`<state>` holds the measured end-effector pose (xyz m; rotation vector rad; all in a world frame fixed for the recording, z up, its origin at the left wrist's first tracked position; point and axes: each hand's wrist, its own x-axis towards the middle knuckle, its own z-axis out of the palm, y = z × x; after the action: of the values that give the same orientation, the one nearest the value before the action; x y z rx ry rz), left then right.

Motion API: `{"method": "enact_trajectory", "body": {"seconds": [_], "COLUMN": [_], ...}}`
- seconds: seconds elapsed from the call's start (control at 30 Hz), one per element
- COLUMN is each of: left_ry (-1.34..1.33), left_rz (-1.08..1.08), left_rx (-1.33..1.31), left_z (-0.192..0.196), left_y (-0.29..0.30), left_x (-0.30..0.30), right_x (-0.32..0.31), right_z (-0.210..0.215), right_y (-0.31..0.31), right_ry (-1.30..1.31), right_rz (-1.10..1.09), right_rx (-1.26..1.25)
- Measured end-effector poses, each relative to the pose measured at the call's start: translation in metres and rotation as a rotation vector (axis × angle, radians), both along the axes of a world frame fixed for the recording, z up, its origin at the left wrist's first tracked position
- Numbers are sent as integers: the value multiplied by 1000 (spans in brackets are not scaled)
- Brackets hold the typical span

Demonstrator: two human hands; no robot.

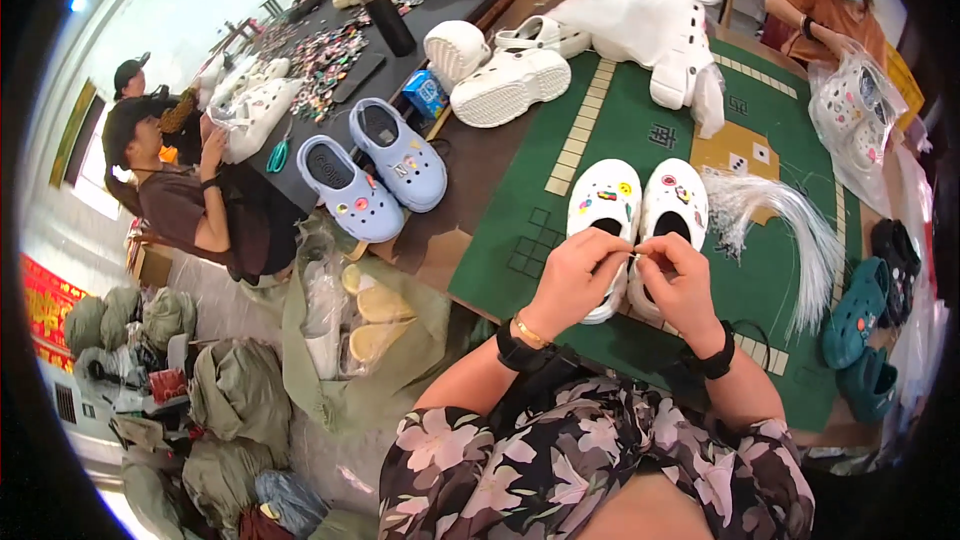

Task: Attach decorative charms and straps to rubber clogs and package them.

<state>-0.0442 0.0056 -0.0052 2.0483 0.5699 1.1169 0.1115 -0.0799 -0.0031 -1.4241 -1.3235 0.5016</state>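
Note:
Two white clogs (605, 195) with colourful charms on their toes stand side by side on the green mat (510, 230) before me. Over their heel ends, my left hand (588, 275) and my right hand (675, 275) meet, thumb and finger of each pinched together. What they pinch is too small to make out; it may be a thin strand. Right of the clogs lies a loose bundle of white plastic ties (800, 240), fanned across the mat.
Lavender clogs (395, 155) stand on the dark table to the left, beside a blue box (425, 93). White clogs (510, 85) lie beyond. Teal clogs (858, 315) sit at the right edge. An open sack (400, 390) is at lower left. Several people work around.

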Motion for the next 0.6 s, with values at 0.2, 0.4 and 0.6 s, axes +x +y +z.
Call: {"method": "enact_trajectory", "body": {"seconds": [0.2,0.4,0.6], "left_ry": [108,163,160], "left_rz": [134,203,144], "left_rx": [433,619,547], "left_z": [6,10,4], "left_y": [1,-4,-7], "left_x": [-1,0,4], "right_x": [-3,-2,0], "right_z": [0,2,0], "right_y": [6,9,9], "right_ry": [-4,18,-27], "right_rz": [37,22,14], "right_rx": [21,-14,-63]}}
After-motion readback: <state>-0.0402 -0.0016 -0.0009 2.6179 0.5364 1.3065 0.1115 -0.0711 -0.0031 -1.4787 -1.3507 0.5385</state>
